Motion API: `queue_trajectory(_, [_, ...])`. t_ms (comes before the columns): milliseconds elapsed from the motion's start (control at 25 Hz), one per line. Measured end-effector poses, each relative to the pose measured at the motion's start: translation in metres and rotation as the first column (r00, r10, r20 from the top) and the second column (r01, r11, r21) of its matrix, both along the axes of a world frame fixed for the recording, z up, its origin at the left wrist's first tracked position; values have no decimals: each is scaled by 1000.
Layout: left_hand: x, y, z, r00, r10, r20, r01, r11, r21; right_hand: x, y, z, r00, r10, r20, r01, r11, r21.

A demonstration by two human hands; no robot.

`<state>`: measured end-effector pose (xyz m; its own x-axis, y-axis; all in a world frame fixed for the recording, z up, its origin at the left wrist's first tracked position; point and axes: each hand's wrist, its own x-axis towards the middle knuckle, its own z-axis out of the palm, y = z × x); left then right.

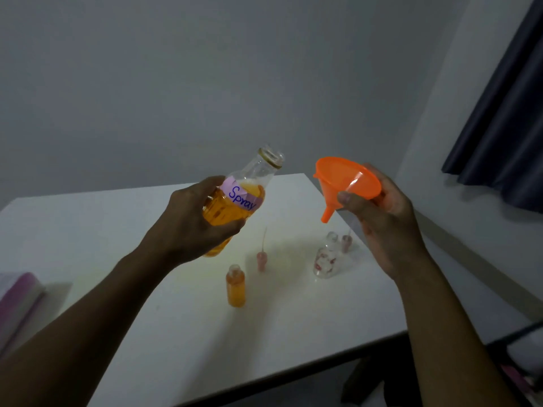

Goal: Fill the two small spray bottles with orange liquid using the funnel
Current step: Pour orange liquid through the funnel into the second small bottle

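My left hand (195,217) grips a large clear bottle (235,201) of orange liquid, uncapped, tilted to the right, with a pink label reading "Spray". My right hand (382,218) holds an orange funnel (346,182) in the air, spout pointing down and left. Below on the white table (176,333) a small spray bottle (235,286) stands open and holds orange liquid. A second small bottle (327,257), clear with a red print, stands empty to the right. Two pink spray heads lie loose: one with its tube (261,258) in the middle, another (346,242) behind the clear bottle.
A pink and white object (17,301) lies at the table's left edge. A dark curtain (505,113) hangs at the right, with a grey wall behind. The table's right edge runs close to the clear bottle.
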<state>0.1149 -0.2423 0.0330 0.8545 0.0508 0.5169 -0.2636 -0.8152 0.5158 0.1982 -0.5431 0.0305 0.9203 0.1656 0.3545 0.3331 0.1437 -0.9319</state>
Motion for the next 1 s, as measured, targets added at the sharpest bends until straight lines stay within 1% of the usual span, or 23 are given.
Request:
queue_trajectory(200, [29,-25,2,999,-32,-7,32,999,22,5,-10,-12,998,-42,-44,39,997,-63])
queue_trajectory(280, [36,-29,0,999,-37,-14,38,999,25,6,-11,-15,998,-47,-51,44,997,-62])
queue_trajectory(440, [42,-37,-1,998,-55,-14,56,998,29,7,-16,-18,996,-63,-66,59,996,-63])
queue_trajectory(640, [43,-43,4,998,-51,-24,52,998,46,7,-15,-24,994,-79,-74,70,991,-116])
queue_trajectory(760, [43,-45,10,999,-44,-27,47,992,120,7,-14,-28,993,-94,-71,82,984,-158])
queue_trajectory(920, [49,-42,21,997,-63,-52,76,953,293,8,-15,-33,992,-100,-75,84,977,-199])
queue_trajectory(1000, [52,-42,28,997,-60,-49,73,935,346,7,-16,-35,992,-99,-73,81,974,-210])
